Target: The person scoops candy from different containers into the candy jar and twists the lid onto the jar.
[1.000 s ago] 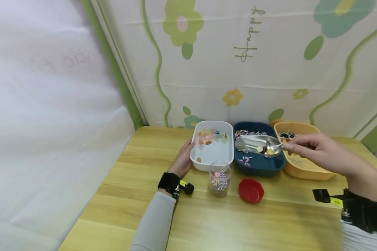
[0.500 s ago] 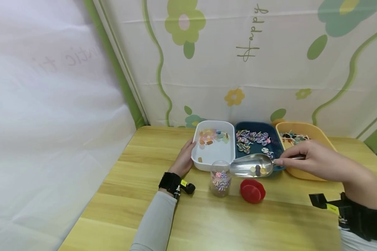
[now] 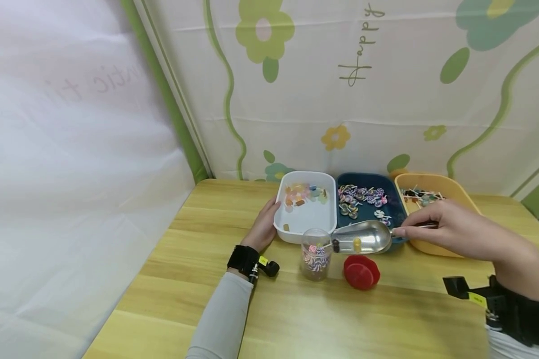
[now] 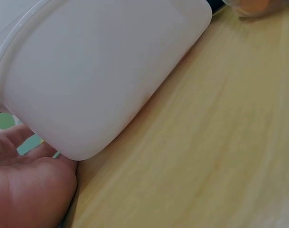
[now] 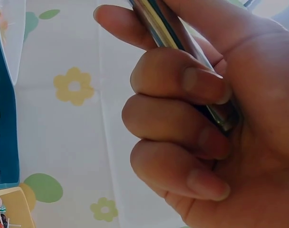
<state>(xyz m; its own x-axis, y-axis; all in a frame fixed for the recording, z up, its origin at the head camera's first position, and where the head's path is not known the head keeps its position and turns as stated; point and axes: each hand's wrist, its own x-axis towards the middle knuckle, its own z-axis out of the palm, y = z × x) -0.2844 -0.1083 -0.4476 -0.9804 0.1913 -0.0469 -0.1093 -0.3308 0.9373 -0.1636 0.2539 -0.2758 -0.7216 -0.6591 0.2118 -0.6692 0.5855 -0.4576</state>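
Observation:
My right hand point(image 3: 440, 224) grips the handle of a metal scoop point(image 3: 372, 235), fingers curled round it in the right wrist view. The scoop tilts down to the left, its lip at the rim of a clear plastic cup point(image 3: 314, 271). A dark and a yellow candy piece point(image 3: 357, 244) lie near the lip. Striped mini lollipops point(image 3: 316, 254) fill part of the cup. My left hand point(image 3: 262, 227) rests against the left side of a white bin point(image 3: 312, 222); in the left wrist view its fingers point(image 4: 21, 135) reach along the outer wall.
Right of the white bin stand a dark blue bin point(image 3: 364, 219) of swirl lollipops and a yellow bin point(image 3: 453, 189) of small lollipops. A red lid-like dish point(image 3: 361, 272) lies right of the cup. A printed curtain point(image 3: 386, 99) rises behind the table point(image 3: 341, 324).
My right hand has brought the scoop down and left from over the blue bin to the cup. The candies in it have slid toward the lip. My left hand keeps its place.

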